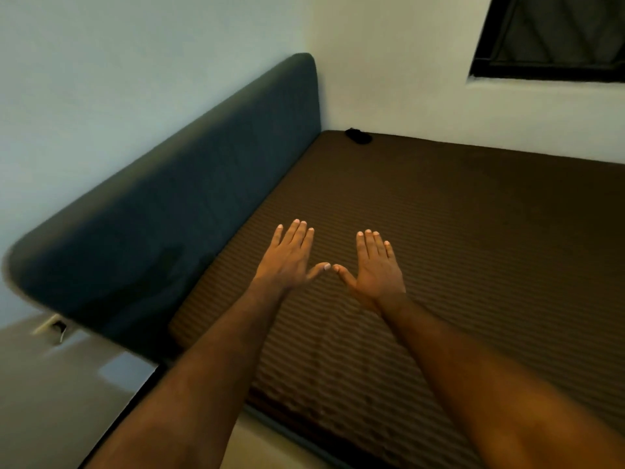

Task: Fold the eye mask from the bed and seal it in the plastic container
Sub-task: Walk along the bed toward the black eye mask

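- Arms reach out over the bed [473, 231], both bare to the elbow and beyond.
- Left hand [291, 257] is spread flat, palm down, fingers [297, 231] straight and close together, holding nothing.
- Right hand [377, 265] mirrors it, also flat and empty, fingers extended.
- Thumbs angle inward, and their tips nearly meet between the two hands.
- Both hands hover above the brown ribbed mattress cover, near the bed's middle.
- Mask [358, 135], a small dark shape, lies at the far corner of the bed, where the headboard [203, 204] meets the wall [389, 79], well apart from the hands.
- Headboard is dark blue, padded, and runs along the bed's left side.
- Window [554, 35] with a dark frame sits high on the far wall at the right.
- Pale floor [40, 401] shows at lower left, beside the bed.
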`<action>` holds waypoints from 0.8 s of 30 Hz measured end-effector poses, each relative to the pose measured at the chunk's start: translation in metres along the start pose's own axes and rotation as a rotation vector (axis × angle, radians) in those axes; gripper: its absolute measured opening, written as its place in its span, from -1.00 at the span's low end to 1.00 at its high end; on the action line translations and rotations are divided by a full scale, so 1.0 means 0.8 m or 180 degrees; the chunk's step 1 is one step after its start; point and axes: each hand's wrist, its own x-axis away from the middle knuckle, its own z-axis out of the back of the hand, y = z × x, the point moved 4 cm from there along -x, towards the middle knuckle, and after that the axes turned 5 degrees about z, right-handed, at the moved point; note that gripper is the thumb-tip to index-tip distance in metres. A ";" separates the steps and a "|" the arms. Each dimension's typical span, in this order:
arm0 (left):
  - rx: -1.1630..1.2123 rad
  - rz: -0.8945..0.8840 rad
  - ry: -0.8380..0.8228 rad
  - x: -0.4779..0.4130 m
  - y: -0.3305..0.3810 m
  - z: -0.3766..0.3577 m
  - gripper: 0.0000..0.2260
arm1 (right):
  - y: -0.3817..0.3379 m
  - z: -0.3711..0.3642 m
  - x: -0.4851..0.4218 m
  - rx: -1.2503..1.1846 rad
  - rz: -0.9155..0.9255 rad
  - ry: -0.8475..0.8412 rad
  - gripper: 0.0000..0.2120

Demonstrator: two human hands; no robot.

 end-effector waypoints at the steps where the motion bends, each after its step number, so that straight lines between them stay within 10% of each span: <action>1: 0.0019 -0.0044 -0.0002 -0.009 -0.005 -0.004 -0.21 | -0.001 -0.002 -0.006 0.0021 -0.0022 -0.0001 -0.11; 24: 0.0248 -0.0925 -0.0086 -0.218 -0.200 -0.099 -0.22 | -0.095 -0.065 -0.227 0.0192 -0.1083 -0.0079 -0.13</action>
